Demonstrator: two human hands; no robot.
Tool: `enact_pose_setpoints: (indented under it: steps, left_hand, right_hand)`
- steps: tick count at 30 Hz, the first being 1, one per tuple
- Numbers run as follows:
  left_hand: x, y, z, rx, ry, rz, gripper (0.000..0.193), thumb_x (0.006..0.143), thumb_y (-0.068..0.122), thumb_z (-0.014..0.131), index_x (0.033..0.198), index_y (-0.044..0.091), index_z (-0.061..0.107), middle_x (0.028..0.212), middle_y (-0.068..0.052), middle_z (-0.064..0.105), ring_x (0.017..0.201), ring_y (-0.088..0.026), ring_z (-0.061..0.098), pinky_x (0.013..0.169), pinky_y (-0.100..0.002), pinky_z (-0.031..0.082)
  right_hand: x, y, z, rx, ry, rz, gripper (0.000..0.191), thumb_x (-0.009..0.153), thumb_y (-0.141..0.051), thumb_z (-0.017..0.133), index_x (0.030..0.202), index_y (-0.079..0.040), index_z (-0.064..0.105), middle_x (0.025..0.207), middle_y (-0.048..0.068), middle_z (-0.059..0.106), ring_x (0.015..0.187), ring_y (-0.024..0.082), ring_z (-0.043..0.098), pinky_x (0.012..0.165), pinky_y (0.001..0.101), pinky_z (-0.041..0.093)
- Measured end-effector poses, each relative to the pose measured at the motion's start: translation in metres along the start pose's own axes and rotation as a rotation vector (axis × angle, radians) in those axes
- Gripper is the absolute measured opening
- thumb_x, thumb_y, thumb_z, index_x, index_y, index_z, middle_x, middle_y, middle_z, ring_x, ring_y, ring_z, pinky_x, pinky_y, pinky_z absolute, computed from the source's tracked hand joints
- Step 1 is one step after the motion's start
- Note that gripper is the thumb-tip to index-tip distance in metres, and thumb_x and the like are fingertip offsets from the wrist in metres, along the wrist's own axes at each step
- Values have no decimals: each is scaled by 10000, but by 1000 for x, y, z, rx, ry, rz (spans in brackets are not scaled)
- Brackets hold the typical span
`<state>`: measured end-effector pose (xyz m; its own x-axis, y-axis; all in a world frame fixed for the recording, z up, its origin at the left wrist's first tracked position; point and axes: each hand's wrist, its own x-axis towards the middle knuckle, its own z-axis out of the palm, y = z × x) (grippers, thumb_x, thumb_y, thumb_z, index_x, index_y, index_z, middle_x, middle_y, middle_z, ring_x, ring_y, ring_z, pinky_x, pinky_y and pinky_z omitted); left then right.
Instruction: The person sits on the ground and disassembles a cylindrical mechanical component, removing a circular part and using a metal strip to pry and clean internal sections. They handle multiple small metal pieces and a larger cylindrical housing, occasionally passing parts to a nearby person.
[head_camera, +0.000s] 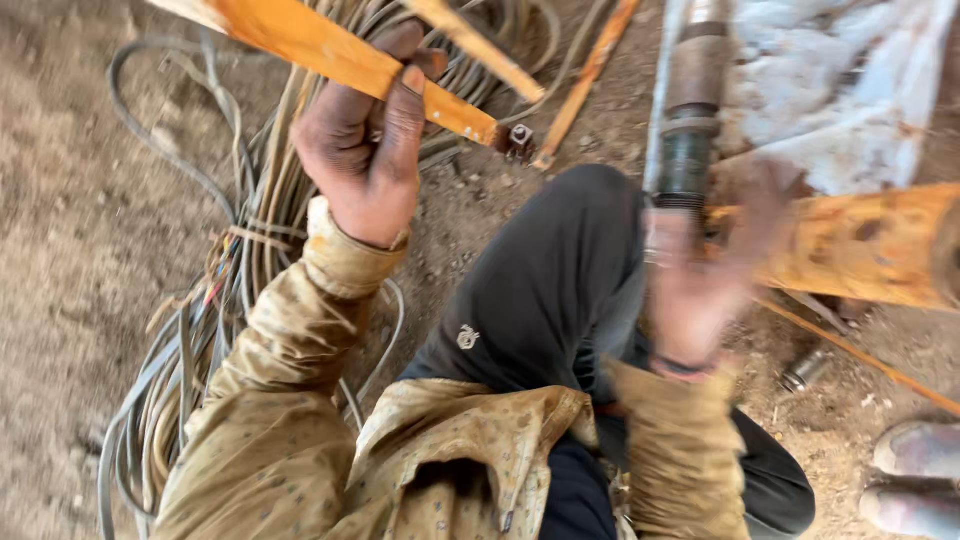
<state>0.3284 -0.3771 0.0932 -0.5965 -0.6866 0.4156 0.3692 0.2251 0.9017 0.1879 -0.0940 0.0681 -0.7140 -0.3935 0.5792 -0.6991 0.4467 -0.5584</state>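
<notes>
Orange bar (340, 55) slanting down-right

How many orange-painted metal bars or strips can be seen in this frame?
5, possibly more hidden: a flat bar gripped by the left hand; two thin strips at top centre; a thick rusty beam at right; a thin rod below it.

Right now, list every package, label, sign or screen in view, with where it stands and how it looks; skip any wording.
No packages, signs or screens show.
Small emblem: on the dark trouser leg at the knee, middle of the view; a pale, roundish stitched mark, too small to make out further.
Nothing on the orange bar in the left hand, nor near the blurred right hand, carries a label.
</notes>
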Motion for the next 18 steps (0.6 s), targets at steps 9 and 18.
enact_pose_setpoints:
  steps: [9,18]
  left_hand:
    - [55,89,101,-59,-169,345,230,1206,180,594,1359,9,618,1077,-61,739,765,-65,583,707,-200,494]
    - [54,103,187,-516,-161,234,281,1168,316,508,1095,45,512,770,-7,485,539,-88,378,488,-289,342]
  right_hand:
    - [49,-96,-16,373,-126,77,282,985,15,764,1242,1,649,1135,109,712,1023,184,732,885,305,583]
    - [25,-69,-54,656,-196,326,229,984,-50,683,1195,22,631,1014,65,731,872,108,689,785,281,575]
